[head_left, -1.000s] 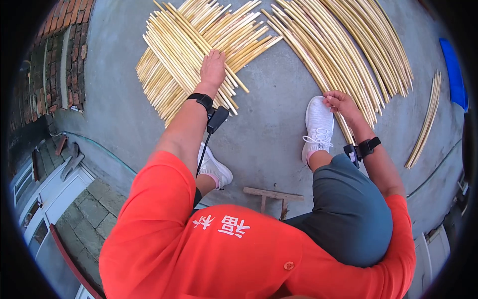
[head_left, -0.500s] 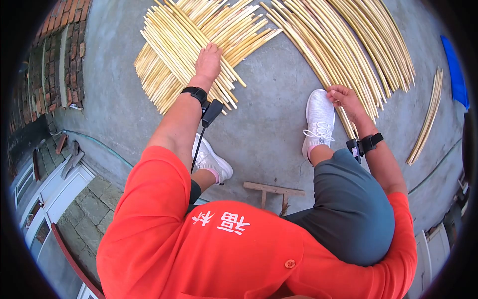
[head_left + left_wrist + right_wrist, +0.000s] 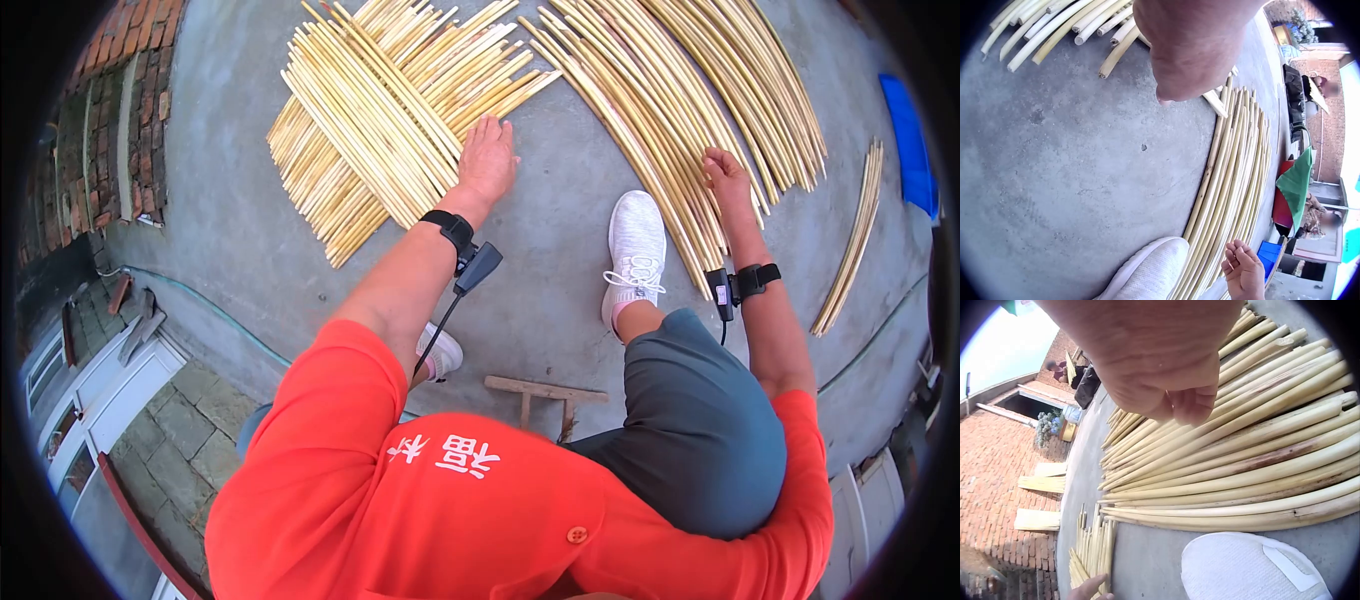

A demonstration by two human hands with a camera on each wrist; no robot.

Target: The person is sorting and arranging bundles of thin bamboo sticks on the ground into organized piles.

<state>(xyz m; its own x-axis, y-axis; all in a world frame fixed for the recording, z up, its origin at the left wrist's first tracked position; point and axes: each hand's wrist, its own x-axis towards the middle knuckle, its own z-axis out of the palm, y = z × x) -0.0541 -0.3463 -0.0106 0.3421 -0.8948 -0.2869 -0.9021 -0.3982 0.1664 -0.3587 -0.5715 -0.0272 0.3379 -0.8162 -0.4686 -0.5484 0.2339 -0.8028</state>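
Left hand (image 3: 488, 160) hovering by crossed stick pile (image 3: 365, 130), right hand (image 3: 730, 180) hanging over stick row (image 3: 650, 120)

Left hand is sitting at the pile's right edge, fingers lying nearly straight and loose, gripping nothing visible; can't tell whether it is touching the sticks. Pile is lying on grey concrete ground (image 3: 540, 290), upper layer crossing the lower one at an angle. Right hand is holding its fingers bent and loosely gathered, nothing showing in them; contact with the sticks below is staying unclear. Row is spreading to the pile's right, its pale sticks running roughly side by side. Right shoe (image 3: 637, 245) is standing just beside the row's near end; left shoe (image 3: 442, 352) is showing partly behind the left arm. Small stick bundle (image 3: 855, 240) is lying apart at far right, blue item (image 3: 908, 145) near its top end. Wooden piece (image 3: 545, 388) is lying between the legs. Person is wearing red shirt (image 3: 480, 520), dark trousers (image 3: 710, 430). Further off, brick wall (image 3: 1016, 444) is rising and green umbrella (image 3: 1296, 187) is showing.
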